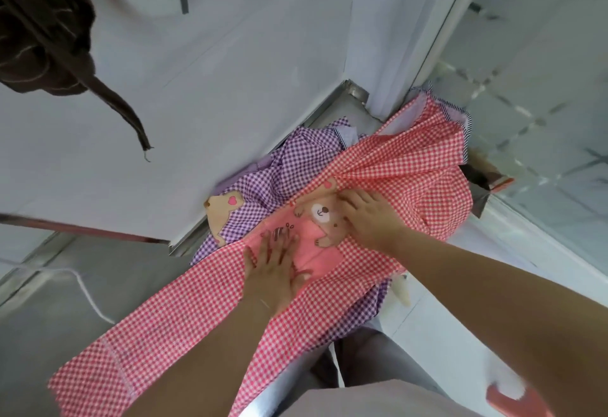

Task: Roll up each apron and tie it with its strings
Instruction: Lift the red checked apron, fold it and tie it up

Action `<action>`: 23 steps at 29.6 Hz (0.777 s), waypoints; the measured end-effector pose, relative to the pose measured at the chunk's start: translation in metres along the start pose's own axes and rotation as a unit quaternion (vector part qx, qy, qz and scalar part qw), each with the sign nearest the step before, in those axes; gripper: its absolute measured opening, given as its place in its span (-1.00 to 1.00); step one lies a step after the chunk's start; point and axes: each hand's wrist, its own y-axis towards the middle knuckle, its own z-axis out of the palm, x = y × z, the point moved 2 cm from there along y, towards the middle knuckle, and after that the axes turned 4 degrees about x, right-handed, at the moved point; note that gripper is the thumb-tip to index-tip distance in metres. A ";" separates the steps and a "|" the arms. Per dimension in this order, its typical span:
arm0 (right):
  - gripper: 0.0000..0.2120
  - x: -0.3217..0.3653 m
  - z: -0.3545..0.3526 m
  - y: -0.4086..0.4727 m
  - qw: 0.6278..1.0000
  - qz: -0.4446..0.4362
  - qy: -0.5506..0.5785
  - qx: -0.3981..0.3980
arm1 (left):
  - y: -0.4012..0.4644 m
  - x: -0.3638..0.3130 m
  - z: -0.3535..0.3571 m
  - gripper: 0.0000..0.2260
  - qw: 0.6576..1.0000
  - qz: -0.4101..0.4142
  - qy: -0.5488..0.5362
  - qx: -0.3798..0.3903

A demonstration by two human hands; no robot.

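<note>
A red-and-white checked apron (pixel 184 311) lies spread diagonally across the metal table, its pink bear pocket (pixel 316 229) near the middle. My left hand (pixel 274 265) lies flat on the pocket with straight fingers. My right hand (pixel 368 215) presses the cloth beside the bear's head, where the fabric gathers into folds running to the upper right. Under it lies a purple checked apron (pixel 263 179) with a tan bear patch (pixel 220 215). No strings of the red apron are visible.
The steel table (pixel 342 100) stands against a white wall (pixel 197 71) with a tiled floor (pixel 543 87) to the right. A brown cloth (pixel 49 38) hangs at upper left. A white cord (pixel 85 294) runs at left. A pink object (pixel 516 400) sits at lower right.
</note>
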 end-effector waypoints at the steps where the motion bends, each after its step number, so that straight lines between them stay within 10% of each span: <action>1: -0.55 -0.020 -0.003 -0.007 0.999 0.049 0.015 0.014 | 0.004 -0.007 -0.007 -0.29 1.000 -0.011 0.011 0.010; 11: -0.52 -0.045 -0.009 -0.006 0.977 0.109 0.120 0.141 | 0.066 -0.099 -0.083 -0.28 0.999 0.016 0.033 -0.030; 23: -0.39 -0.177 -0.090 -0.008 0.939 0.310 0.125 -0.081 | 0.096 -0.115 -0.075 -0.06 0.993 -0.078 0.041 0.084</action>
